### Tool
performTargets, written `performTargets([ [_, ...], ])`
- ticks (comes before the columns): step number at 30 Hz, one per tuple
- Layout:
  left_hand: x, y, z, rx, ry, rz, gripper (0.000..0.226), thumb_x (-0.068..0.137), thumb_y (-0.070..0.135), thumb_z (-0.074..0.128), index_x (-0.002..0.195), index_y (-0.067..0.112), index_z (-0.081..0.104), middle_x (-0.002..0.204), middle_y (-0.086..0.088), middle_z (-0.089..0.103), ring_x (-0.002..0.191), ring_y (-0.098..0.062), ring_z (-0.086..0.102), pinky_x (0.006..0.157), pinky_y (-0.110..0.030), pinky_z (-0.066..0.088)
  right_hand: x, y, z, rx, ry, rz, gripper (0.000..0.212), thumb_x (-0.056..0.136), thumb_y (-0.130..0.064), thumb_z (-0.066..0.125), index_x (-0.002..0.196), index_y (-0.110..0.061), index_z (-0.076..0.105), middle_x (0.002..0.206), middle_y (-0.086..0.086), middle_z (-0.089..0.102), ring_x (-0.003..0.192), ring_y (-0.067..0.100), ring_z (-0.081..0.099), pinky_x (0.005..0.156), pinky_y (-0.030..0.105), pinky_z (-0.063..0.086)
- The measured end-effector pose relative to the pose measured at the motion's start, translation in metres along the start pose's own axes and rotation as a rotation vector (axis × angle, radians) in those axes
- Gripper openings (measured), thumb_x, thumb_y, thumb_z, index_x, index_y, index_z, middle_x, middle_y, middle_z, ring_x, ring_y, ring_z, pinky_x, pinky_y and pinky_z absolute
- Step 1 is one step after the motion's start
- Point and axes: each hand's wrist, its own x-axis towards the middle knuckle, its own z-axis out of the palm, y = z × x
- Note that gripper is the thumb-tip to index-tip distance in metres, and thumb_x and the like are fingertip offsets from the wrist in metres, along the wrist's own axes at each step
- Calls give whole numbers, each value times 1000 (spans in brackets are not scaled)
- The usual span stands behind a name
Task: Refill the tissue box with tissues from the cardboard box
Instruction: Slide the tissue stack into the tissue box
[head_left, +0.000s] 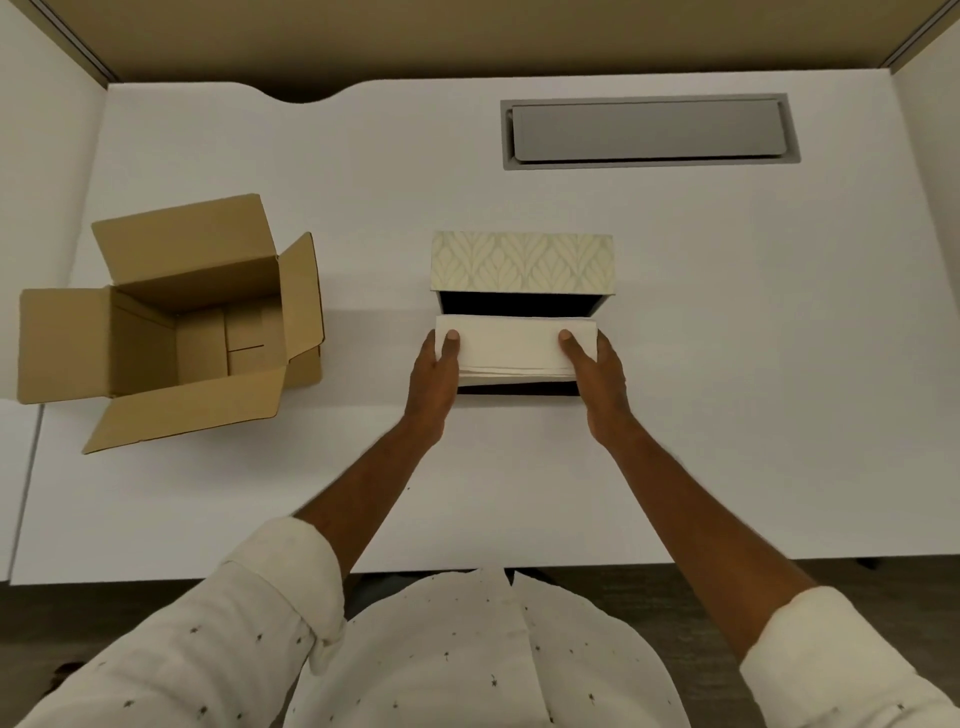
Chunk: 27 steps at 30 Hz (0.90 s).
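Note:
A stack of white tissues (511, 351) is held by its two ends, my left hand (434, 376) on the left end and my right hand (597, 376) on the right, thumbs on top. The stack sits in or just above the dark opening of the tissue box (522, 299), whose leaf-patterned lid stands raised behind it. I cannot tell whether the stack rests on the bottom. The brown cardboard box (171, 322) stands at the left with its flaps open and shows no tissues inside.
The white desk (727, 415) carries both boxes. A grey cable hatch (649, 132) is set into it at the back right. White partitions close off the left and right sides. The desk's front edge runs just above my shirt.

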Motion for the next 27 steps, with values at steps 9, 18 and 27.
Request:
performTargets([
  [9,8,4,-1,-27,-59,-17,54,108,43,35,158,23,32,158,-1,41,144,-22,37,116,-38,29,2,2,-2,28,-15,36,54,103,-43,57,151,-21,47,135,-5,57,123,14,51,100,28,38],
  [18,8,3,-2,-4,-88,-32,53,110,42,30,159,23,29,160,-1,38,146,-21,35,118,-38,27,0,-3,-4,32,-14,44,50,104,-40,56,149,-20,48,131,-5,56,120,13,50,98,28,37],
  [27,3,-2,-1,79,-71,2,58,109,45,29,162,23,19,166,-2,28,151,-23,28,123,-40,23,-4,-2,-3,-33,-10,-18,54,104,-41,55,152,-18,43,139,-1,57,122,14,52,96,26,41],
])
